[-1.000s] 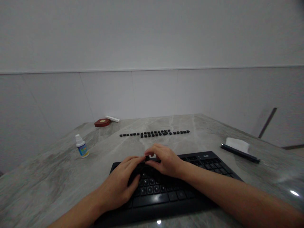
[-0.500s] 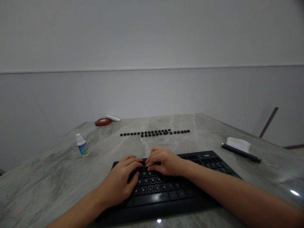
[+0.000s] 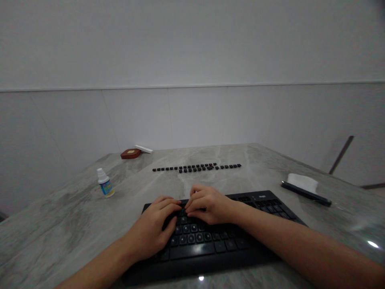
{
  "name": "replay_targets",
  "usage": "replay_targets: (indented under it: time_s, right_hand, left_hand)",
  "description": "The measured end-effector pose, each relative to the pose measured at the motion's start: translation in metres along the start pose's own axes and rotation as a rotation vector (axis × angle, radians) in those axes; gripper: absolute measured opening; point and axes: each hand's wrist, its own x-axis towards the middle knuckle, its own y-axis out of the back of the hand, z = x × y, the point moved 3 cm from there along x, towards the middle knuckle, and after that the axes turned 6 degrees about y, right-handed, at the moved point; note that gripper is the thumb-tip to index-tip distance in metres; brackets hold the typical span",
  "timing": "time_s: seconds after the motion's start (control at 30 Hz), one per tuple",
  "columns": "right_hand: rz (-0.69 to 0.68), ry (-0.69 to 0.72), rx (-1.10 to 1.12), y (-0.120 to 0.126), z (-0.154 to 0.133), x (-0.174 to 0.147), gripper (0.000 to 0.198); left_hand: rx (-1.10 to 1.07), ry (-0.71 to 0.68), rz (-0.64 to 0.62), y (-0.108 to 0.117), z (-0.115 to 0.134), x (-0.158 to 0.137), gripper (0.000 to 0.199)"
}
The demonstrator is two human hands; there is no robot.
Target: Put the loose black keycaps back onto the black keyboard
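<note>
The left hand point(image 3: 153, 226) and right hand point(image 3: 210, 204), fingers point(image 3: 197, 204) narrowed, grip unclear, apparently work the lower-centre keyboard point(image 3: 192, 251); next calls for precision.

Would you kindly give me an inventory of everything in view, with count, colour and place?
keyboard: one, black, under the hands
loose keycaps: over twenty, black, in rows beyond the keyboard
bottle with white cap: one, white with blue-yellow label, left
flat box: one, reddish brown, far left
narrow strip: one, white, beside the box
sheet or cloth: one, white, right
slim stick-like object: one, black, before the white sheet
marbled table: one, grey, beneath everything
wall: pale grey, behind
dark bars: two, right of the table
left hand: one, bare, keyboard's left side
right hand: one, bare, keyboard's upper middle
</note>
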Motion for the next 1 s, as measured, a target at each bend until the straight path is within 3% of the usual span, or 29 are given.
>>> replay_targets:
  time_s: [0.5, 1.0]
  right_hand:
    - [0.024, -0.033, 0.045, 0.0036, -0.0062, 0.0026, 0.007]
    - [0.027, -0.121, 0.041, 0.0012, -0.0017, 0.0013, 0.005]
  left_hand:
    - [-0.026, -0.121, -0.009, -0.0019, 0.0002, -0.0014, 0.033]
    - [-0.031, -0.121, -0.015, -0.002, -0.0004, -0.001, 0.034]
